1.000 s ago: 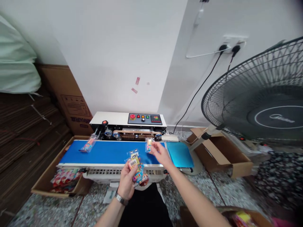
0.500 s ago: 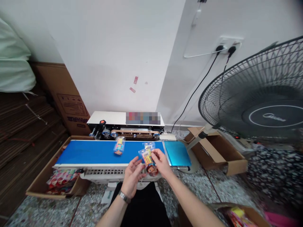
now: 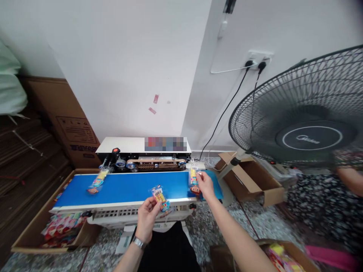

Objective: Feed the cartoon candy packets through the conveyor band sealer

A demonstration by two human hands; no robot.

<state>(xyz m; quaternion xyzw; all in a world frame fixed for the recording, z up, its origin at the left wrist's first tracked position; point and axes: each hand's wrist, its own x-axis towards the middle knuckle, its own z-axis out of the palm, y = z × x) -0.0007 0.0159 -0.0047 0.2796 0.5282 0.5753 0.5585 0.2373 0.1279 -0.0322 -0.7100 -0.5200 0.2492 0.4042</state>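
My left hand (image 3: pixel 149 217) wears a metal watch and pinches a clear plastic packet (image 3: pixel 160 196) with yellow and blue printed contents, above the front edge of the blue conveyor belt (image 3: pixel 121 187). At the belt's right end, my right hand (image 3: pixel 206 184) grips a second packet (image 3: pixel 194 180) by its side; a round cartoon face shows at its lower end. Another such packet (image 3: pixel 99 180) lies tilted on the belt's left part. Behind the belt stands the sealing machine (image 3: pixel 124 145), with rollers and a tan band along its front.
A carton (image 3: pixel 36 241) of packets sits below the belt's left end, another carton (image 3: pixel 300 257) at bottom right. A large fan (image 3: pixel 309 138) stands on the right, near an open cardboard box (image 3: pixel 255 177). At far right a person's arm (image 3: pixel 351 181) shows.
My hands have moved apart, each now with its own packet; the right has gone to the belt's right end. The packet on the belt has travelled left to the machine's end.
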